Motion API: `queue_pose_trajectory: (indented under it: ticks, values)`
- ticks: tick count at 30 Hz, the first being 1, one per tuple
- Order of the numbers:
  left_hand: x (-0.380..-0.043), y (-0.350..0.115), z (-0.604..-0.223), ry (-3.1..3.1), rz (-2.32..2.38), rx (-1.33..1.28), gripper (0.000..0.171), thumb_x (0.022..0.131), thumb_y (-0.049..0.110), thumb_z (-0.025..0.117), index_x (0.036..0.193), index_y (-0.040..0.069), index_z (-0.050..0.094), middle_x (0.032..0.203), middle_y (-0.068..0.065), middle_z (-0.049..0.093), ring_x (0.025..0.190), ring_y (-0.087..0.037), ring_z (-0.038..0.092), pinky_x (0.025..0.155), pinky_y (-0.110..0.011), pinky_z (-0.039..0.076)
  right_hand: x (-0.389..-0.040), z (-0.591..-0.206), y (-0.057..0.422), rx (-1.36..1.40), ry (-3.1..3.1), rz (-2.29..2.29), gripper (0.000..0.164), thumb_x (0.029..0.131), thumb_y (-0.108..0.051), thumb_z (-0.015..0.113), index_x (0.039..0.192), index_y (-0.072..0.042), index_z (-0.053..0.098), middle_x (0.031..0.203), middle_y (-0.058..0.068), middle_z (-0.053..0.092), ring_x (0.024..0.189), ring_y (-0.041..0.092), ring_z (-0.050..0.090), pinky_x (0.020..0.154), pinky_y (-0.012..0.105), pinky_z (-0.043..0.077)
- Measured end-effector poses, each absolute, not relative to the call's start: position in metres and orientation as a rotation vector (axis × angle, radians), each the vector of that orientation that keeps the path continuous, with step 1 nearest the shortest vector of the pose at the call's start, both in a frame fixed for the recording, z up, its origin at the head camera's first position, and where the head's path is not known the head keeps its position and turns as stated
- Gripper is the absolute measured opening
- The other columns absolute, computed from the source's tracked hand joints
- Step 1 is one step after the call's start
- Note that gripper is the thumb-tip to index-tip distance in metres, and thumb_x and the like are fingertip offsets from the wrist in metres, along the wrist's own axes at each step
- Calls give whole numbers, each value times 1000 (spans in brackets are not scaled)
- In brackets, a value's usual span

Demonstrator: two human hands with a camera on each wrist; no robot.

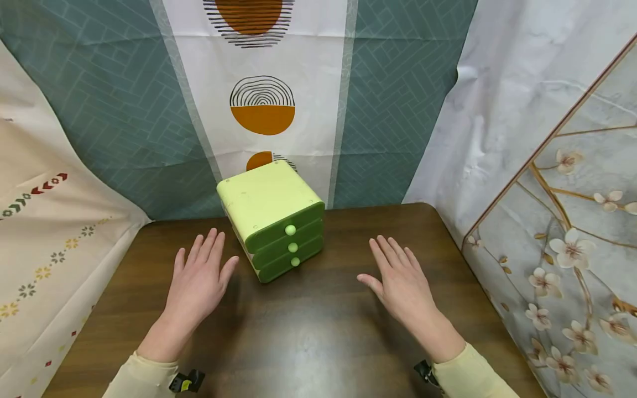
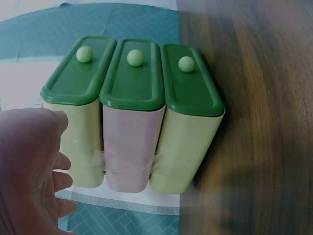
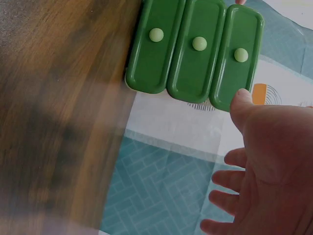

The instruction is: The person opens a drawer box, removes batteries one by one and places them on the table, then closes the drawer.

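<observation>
A small three-drawer cabinet (image 1: 271, 204) stands at an angle toward the back of the table, with a pale yellow-green top and dark green drawer fronts. Each front carries a round light green knob (image 1: 290, 230); all three drawers are closed. Its side, seen in the left wrist view, has a pinkish middle section (image 2: 131, 147) with clear tape across it. To the left of the cabinet, my left hand (image 1: 198, 282) is held palm down with straight fingers, holding nothing. On the other side, farther from the cabinet, my right hand (image 1: 400, 284) is likewise flat and holds nothing.
The dark brown wooden table (image 1: 303, 342) ends at a patterned teal and white curtain (image 1: 393, 110) behind the cabinet. Cloth with small motifs (image 1: 45, 265) hangs at left, and a flowered cloth (image 1: 562, 287) hangs along the right edge. Dark straps (image 1: 187, 381) sit on both wrists.
</observation>
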State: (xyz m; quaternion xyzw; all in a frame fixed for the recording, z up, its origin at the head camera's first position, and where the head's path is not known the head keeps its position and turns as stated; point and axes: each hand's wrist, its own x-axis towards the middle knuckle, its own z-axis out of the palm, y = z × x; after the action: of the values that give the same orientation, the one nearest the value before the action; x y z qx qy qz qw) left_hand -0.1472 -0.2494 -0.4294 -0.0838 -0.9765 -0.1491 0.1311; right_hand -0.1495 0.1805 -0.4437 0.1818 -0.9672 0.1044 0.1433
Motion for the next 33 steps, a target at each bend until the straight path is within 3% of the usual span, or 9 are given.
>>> queue_pose_trajectory:
  ticks: [33]
  values:
    - [-155, -245, -415, -2808, -512, -231, 75, 119, 51, 42, 173, 0, 32, 177, -24, 31, 164, -50, 22, 127, -75, 8, -154, -435, 161, 586, -2778, 319, 87, 105, -55, 70, 171, -5, 41, 172, 19, 44, 161, 39, 37, 128, 63, 30]
